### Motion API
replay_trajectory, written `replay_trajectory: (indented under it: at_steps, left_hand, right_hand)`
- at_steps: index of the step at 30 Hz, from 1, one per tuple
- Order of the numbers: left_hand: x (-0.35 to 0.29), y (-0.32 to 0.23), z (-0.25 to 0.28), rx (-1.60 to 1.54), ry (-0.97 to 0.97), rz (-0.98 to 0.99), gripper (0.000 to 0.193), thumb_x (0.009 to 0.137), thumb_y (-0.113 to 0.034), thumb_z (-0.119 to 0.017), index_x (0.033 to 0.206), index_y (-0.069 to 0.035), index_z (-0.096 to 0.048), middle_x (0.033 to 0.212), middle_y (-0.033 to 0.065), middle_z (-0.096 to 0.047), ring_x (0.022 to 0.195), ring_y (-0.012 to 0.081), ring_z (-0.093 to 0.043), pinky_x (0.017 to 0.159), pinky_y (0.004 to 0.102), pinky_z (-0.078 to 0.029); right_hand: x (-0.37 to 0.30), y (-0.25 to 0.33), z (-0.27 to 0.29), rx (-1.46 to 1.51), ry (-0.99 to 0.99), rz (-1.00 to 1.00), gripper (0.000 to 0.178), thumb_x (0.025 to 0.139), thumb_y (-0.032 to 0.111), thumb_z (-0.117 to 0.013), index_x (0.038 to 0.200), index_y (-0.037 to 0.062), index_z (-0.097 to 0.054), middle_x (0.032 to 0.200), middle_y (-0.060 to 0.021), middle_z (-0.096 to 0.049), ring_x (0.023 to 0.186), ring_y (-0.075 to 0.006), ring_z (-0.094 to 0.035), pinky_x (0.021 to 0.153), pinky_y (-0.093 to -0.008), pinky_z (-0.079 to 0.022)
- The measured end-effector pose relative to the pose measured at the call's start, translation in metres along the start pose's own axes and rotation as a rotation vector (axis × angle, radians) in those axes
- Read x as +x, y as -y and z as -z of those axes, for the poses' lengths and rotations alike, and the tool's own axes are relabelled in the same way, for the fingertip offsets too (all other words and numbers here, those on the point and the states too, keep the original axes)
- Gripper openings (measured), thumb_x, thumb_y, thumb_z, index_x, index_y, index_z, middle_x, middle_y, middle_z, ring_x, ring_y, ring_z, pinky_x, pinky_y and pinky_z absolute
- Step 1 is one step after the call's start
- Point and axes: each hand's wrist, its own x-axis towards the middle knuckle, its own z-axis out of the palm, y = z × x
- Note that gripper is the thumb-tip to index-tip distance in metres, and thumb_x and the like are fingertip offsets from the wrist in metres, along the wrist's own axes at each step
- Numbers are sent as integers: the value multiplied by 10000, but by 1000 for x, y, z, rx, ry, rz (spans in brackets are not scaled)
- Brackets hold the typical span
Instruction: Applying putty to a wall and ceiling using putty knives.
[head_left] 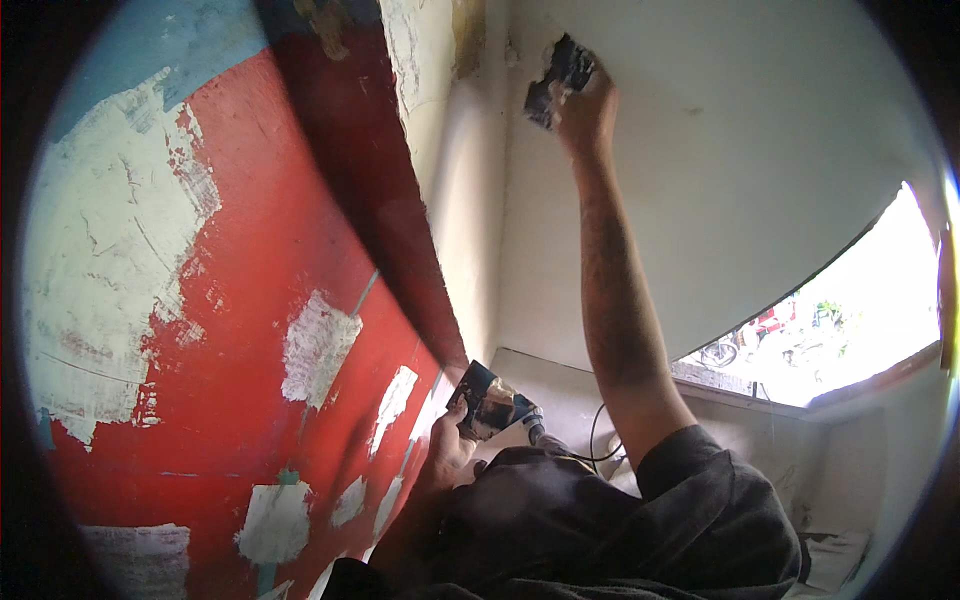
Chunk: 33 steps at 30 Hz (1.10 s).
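Note:
My right hand (588, 112) is raised high, its fingers closed round a dark, flat putty scraper (568, 66) smeared with pale filler. The scraper is at the white surface (690, 190) near the corner; whether its edge touches cannot be told. Lower down, close to my body, my left hand (452, 440) grips a second dark, flat putty scraper (478, 384). A lump of beige putty (497, 402) lies on that one.
On the left stands a red wall (270, 210) with white filler patches (110, 240) and a blue area above. A pale strip of wall (470, 200) runs beside it. At the right a bright opening (850, 310) shows a bicycle outside. A dark cable (594, 440) loops behind me.

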Motion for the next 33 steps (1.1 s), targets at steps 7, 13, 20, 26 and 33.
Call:
replay_trajectory:
  at_steps: [7, 13, 20, 26, 33]
  left_hand:
    - [-1, 2, 3, -1, -58, -14, 365, 896, -119, -461, 1240, 0, -429, 1186, 133, -535, 1104, 281, -521, 956, 447, -423]
    - [6, 6, 4, 4, -53, -33, 351, 887, -107, -459, 1227, -18, -452, 1194, 125, -539, 1109, 282, -522, 954, 466, -423]
    - [-2, -8, -7, 11, -119, -57, 355, 866, -90, -480, 1211, -11, -451, 1151, 113, -550, 1072, 259, -541, 936, 430, -437]
    - [3, -6, 4, -55, -125, -50, 362, 856, -88, -493, 1209, -15, -450, 1144, 119, -544, 1074, 271, -536, 928, 437, -444]
    - [-1, -12, 14, -32, -78, -84, 363, 855, -82, -502, 1212, -37, -453, 1139, 127, -542, 1067, 283, -537, 916, 445, -449]
  right_hand:
    - [11, -23, -28, -242, 29, 161, 348, 730, 17, -546, 1077, -13, -559, 1007, -229, -605, 969, -373, -575, 841, -399, -443]
    - [7, -25, -43, -163, 3, 159, 390, 686, 8, -540, 1075, 2, -570, 1034, -228, -595, 995, -381, -557, 873, -396, -432]
    - [3, -20, -63, -296, 79, 7, 372, 672, 20, -542, 1042, -9, -572, 1013, -245, -591, 975, -392, -558, 838, -422, -445]
    - [-4, -18, -71, -308, -62, -9, 335, 669, 25, -538, 996, -14, -598, 968, -243, -608, 946, -405, -565, 832, -432, -446]
    - [-7, 1, -73, -285, -31, 34, 257, 674, 41, -511, 907, -50, -571, 930, -257, -585, 889, -438, -556, 793, -476, -446]
